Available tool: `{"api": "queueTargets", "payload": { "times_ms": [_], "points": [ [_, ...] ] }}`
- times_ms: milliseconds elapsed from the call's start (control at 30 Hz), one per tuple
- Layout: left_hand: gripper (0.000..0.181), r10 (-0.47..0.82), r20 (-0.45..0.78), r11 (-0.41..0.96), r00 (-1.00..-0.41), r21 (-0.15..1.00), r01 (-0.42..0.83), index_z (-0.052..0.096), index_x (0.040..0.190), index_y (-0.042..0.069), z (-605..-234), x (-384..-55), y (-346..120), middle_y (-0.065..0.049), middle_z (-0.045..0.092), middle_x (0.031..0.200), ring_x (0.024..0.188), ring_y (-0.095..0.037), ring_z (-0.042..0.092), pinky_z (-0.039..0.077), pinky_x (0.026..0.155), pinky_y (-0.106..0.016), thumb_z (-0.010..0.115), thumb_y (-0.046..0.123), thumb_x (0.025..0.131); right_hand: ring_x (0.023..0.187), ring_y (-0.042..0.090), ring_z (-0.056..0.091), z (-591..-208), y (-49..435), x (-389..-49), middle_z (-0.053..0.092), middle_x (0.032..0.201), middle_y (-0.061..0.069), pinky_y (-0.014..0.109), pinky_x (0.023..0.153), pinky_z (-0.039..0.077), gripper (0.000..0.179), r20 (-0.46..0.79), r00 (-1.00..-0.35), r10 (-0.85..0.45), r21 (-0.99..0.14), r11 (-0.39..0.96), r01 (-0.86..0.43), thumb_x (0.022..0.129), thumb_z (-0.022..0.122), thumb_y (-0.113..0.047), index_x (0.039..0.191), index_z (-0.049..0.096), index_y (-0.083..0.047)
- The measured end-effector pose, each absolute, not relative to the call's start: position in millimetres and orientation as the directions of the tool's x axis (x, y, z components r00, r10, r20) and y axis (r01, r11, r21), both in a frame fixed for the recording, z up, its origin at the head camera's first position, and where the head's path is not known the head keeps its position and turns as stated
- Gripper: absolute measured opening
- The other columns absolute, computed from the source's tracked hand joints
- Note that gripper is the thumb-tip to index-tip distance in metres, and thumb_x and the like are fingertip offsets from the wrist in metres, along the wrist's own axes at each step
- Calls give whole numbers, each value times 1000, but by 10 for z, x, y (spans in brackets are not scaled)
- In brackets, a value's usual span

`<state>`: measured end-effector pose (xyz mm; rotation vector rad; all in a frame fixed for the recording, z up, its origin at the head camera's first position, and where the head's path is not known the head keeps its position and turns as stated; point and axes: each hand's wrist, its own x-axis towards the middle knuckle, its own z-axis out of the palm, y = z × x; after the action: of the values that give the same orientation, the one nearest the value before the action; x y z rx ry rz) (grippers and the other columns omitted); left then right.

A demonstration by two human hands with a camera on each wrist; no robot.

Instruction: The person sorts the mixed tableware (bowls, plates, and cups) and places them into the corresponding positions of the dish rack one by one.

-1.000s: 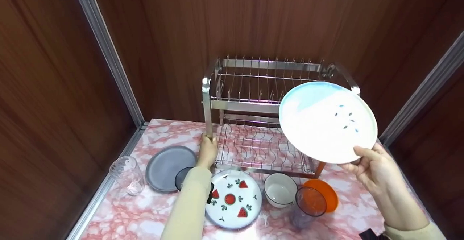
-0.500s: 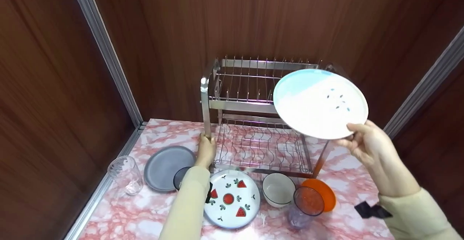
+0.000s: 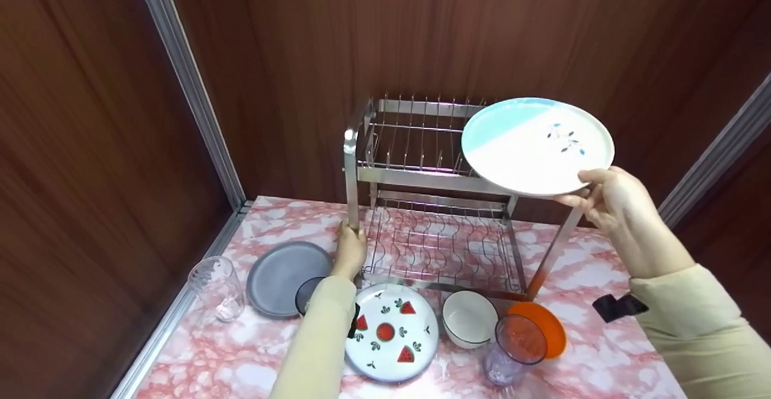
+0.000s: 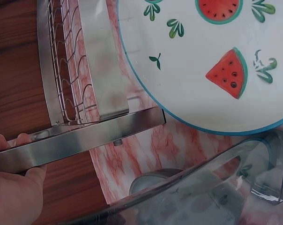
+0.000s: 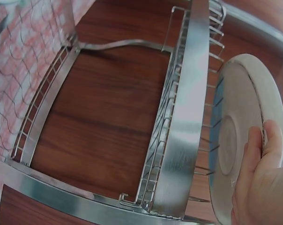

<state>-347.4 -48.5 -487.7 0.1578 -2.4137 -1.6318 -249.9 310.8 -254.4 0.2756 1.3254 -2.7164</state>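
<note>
While the left hand (image 3: 351, 251) grips the left front post of the metal rack (image 3: 415, 176), fingers curled round it, the right hand (image 3: 623, 203) pinches a blue-and-white plate (image 3: 533, 161) by its near right edge, thumb on top and fingers beneath. That plate is held tilted over the right part of the rack's upper tier, patterned face up. From the right wrist its underside shows close by the upright wires (image 5: 215, 105), though whether it touches them I cannot tell; it does not look seated between them.

Judged from this, the work of racking dishes seems to be near its start: one plate has been lifted and brought to the rack, but not let go. Every other dish in sight is on the bench (image 3: 174, 357). Left of the rack lie a grey plate (image 3: 283, 284), a clear glass (image 3: 220, 290) and a smoky glass (image 3: 306, 293) partly hidden by the left sleeve (image 3: 322, 333). Just in front are a watermelon plate (image 3: 385, 331), a white bowl (image 3: 470, 320), an orange bowl (image 3: 553, 333) and a purple glass (image 3: 512, 351) that partly covers the orange one. If all are meant for the rack, most of the job remains.
</note>
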Motion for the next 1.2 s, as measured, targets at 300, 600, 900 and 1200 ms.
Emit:
{"api": "queueTargets", "payload": {
  "times_ms": [300, 600, 900, 1200],
  "points": [
    [27, -216, 118, 372, -969, 928, 30, 38, 118, -3, -4879, -3487, -481, -23, 55, 109, 109, -35, 55, 41, 98, -46, 42, 13, 95, 69, 27, 67, -2413, 3247, -2677, 60, 77, 13, 42, 66, 55, 72, -234, -972, 35, -777, -608, 165, 94, 29, 3, 147, -5, -32],
    [27, -224, 146, 355, -964, 933, 59, 40, 117, -6, -4893, -3500, -488, -24, 56, 106, 104, -35, 56, 42, 95, -47, 44, 8, 94, 66, 20, 65, -2287, 3340, -2775, 58, 75, 7, 43, 57, 55, 60, -136, -970, 201, -854, -519, 12, 91, 31, 8, 140, 16, -22],
    [27, -208, 115, 354, -971, 935, 35, 38, 117, -4, -4871, -3472, -482, -23, 55, 107, 103, -35, 57, 43, 95, -47, 42, 11, 95, 64, 17, 65, -2232, 3317, -2754, 49, 92, 5, 38, 57, 56, 23, -72, -921, 383, -938, -341, -69, 88, 35, 8, 103, 31, -9],
    [26, -205, 114, 352, -972, 935, 36, 38, 116, -4, -4871, -3487, -487, -24, 56, 108, 105, -36, 56, 43, 96, -47, 42, 11, 95, 59, 16, 64, -2228, 3285, -2804, 40, 100, 8, 35, 54, 55, 23, 9, -869, 494, -963, -229, -140, 83, 33, 10, 96, 32, -9]
  ]
}}
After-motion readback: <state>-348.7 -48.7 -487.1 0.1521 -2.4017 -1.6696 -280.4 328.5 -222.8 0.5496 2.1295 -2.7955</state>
